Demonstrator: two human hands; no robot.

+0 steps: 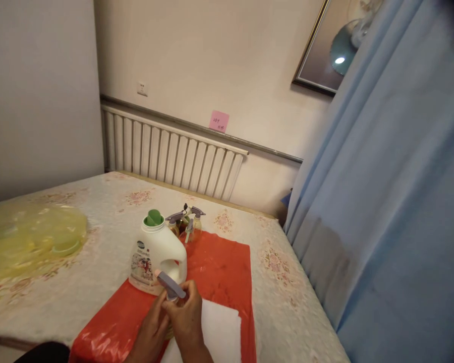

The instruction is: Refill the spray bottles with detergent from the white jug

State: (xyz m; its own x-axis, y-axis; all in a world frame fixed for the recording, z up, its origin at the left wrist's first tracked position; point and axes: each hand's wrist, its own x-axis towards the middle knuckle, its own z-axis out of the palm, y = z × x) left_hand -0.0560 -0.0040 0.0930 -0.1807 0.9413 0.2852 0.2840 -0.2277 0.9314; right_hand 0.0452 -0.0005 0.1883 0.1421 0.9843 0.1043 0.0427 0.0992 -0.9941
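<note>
My left hand [151,327] and my right hand [187,317] meet over a small spray bottle whose grey trigger head [171,286] sticks up between the fingers. Both hands grip it; the bottle body is mostly hidden by them. Just behind stands a white detergent jug [157,257] with an open green spout, on a red plastic sheet [223,267]. Two more small amber spray bottles [185,224] with grey trigger heads stand behind the jug.
A white paper sheet [219,327] lies on the red plastic by my right hand. A yellow plastic bag [26,242] lies at the left of the floral tablecloth. A blue curtain [393,201] hangs at the right; a radiator [170,156] lines the wall.
</note>
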